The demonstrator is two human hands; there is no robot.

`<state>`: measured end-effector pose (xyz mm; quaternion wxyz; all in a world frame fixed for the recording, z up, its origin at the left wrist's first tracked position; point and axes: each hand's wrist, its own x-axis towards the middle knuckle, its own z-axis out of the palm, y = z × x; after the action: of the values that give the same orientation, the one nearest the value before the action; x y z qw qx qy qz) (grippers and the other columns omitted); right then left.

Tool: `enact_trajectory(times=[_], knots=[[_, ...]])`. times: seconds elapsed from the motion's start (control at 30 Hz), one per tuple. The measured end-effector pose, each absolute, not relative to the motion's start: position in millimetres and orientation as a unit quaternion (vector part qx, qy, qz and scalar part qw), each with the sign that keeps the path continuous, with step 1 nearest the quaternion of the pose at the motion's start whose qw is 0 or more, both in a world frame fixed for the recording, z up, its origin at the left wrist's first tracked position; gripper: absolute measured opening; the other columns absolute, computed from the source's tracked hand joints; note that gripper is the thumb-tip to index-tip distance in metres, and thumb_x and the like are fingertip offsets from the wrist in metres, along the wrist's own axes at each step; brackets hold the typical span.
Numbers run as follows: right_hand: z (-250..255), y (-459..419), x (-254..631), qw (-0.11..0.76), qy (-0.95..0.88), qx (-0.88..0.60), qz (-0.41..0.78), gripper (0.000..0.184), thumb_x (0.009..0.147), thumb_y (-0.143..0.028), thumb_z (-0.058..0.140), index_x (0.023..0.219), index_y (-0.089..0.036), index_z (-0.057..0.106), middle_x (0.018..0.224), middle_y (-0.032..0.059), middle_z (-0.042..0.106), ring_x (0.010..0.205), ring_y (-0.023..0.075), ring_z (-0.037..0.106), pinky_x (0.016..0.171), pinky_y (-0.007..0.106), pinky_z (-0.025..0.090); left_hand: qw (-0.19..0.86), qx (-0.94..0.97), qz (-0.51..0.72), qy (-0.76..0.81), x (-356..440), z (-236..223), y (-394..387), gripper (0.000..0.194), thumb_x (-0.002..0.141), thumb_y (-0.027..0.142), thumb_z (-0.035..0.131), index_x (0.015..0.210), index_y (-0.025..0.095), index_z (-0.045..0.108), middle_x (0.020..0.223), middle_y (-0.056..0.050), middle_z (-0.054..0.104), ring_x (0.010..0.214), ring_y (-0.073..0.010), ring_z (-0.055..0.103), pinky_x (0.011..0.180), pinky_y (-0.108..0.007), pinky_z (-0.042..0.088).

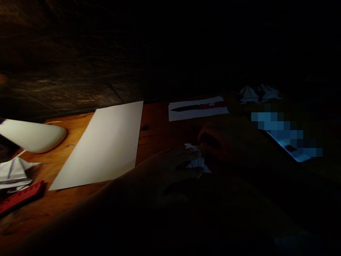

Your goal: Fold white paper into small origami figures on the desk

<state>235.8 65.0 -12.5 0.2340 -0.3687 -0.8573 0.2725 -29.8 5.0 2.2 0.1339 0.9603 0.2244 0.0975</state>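
A small folded paper figure (197,163) lies on the wooden table between my hands, partly covered by fingers. My left hand (170,167) reaches in from the left, its fingers over the paper and holding it from that side. At the paper's upper right edge, my right hand (215,142) is curled, with thumb and fingertips pinching it. Deep shadow hides much of both hands. Beyond them a knife (186,107) with a dark blade and red handle rests on some white paper pieces (176,116).
A large white sheet (106,142) lies to the left. Past it are a white rounded object (42,137), another folded paper figure (16,172) and a red bar with holes (22,197). Folded papers (249,94) sit at the back right, near a lit phone (293,151). A wall (80,85) stands behind.
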Motion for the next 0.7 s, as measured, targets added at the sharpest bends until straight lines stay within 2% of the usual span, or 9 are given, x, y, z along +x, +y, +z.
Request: enact_trajectory(times=[0.13, 0.3, 0.37, 0.57, 0.7], knots=[[-6.6, 61.4, 237.4, 0.224, -0.865, -0.364, 0.262, 0.010, 0.094, -0.021, 0.063, 0.104, -0.019, 0.061, 0.101, 0.0047, 0.065, 0.084, 0.0175, 0.059, 0.073, 0.031, 0.045, 0.137, 0.959, 0.095, 0.230, -29.3, 2.6, 5.4, 0.063, 0.091, 0.051, 0.074, 0.148, 0.030, 0.057, 0.166, -0.014, 0.037, 0.145, -0.0390, 0.046, 0.115, -0.059, 0.046], [-3.2, 53.2, 236.3, 0.223, -0.877, -0.330, 0.271, 0.044, 0.081, -0.030, 0.081, 0.116, -0.019, 0.058, 0.115, 0.0080, 0.062, 0.097, 0.0218, 0.059, 0.078, 0.033, 0.047, 0.141, 0.960, 0.088, 0.223, -28.9, 1.8, 6.2, 0.061, 0.091, 0.051, 0.076, 0.147, 0.035, 0.059, 0.169, -0.011, 0.031, 0.147, -0.0397, 0.043, 0.116, -0.060, 0.043], [-5.8, 52.2, 235.3, 0.227, -0.878, -0.326, 0.267, 0.050, 0.078, -0.035, 0.084, 0.118, -0.020, 0.057, 0.118, 0.0085, 0.062, 0.101, 0.0234, 0.059, 0.081, 0.035, 0.047, 0.143, 0.961, 0.084, 0.224, -28.7, 1.9, 6.1, 0.058, 0.091, 0.050, 0.076, 0.146, 0.037, 0.060, 0.169, -0.010, 0.031, 0.147, -0.0394, 0.043, 0.118, -0.060, 0.042], [-8.0, 57.2, 233.4, 0.209, -0.858, -0.346, 0.318, 0.047, 0.080, -0.028, 0.081, 0.120, -0.022, 0.057, 0.122, 0.0086, 0.063, 0.103, 0.0242, 0.061, 0.083, 0.036, 0.049, 0.167, 0.953, 0.093, 0.234, -27.8, 4.7, 4.7, 0.053, 0.093, 0.052, 0.073, 0.144, 0.038, 0.062, 0.166, -0.010, 0.036, 0.144, -0.0385, 0.046, 0.115, -0.059, 0.045], [-6.1, 62.8, 232.7, 0.205, -0.839, -0.345, 0.368, 0.038, 0.089, -0.030, 0.074, 0.123, -0.021, 0.059, 0.121, 0.0084, 0.065, 0.100, 0.0222, 0.062, 0.082, 0.035, 0.049, 0.170, 0.950, 0.099, 0.243, -27.5, 4.9, 2.7, 0.053, 0.092, 0.051, 0.074, 0.142, 0.037, 0.064, 0.168, -0.009, 0.034, 0.144, -0.0384, 0.045, 0.116, -0.060, 0.044]])
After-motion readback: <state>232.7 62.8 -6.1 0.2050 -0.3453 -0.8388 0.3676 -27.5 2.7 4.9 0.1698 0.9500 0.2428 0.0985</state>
